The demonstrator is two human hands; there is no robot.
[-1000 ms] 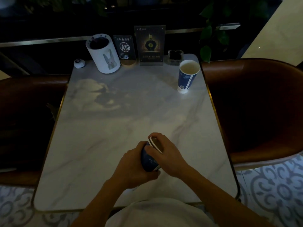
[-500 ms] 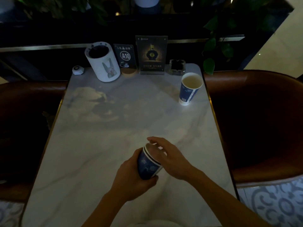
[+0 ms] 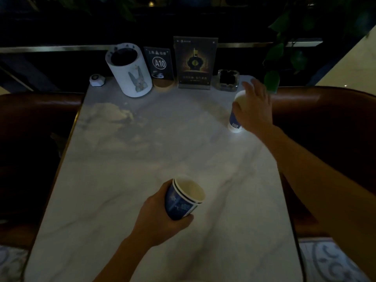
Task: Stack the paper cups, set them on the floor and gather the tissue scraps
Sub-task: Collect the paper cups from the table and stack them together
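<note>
My left hand (image 3: 160,218) grips a stack of nested blue paper cups (image 3: 182,200), tilted so the white inside faces up and right, over the near middle of the marble table (image 3: 122,159). A single blue paper cup (image 3: 236,119) stands upright at the far right of the table. My right hand (image 3: 254,106) is stretched out to it, fingers spread around its right side and rim; whether they press on it is unclear. No tissue scraps are visible.
Along the table's far edge stand a white cylinder with a rabbit picture (image 3: 130,70), an A10 sign (image 3: 159,64), an acrylic menu stand (image 3: 195,62), a glass ashtray (image 3: 227,80) and a small white call button (image 3: 97,80). Brown leather seats (image 3: 325,119) flank both sides; patterned floor (image 3: 335,261) shows below.
My right hand left the stack and reached across to the single cup at the far right. My left hand keeps the stack, now uncovered and tilted.
</note>
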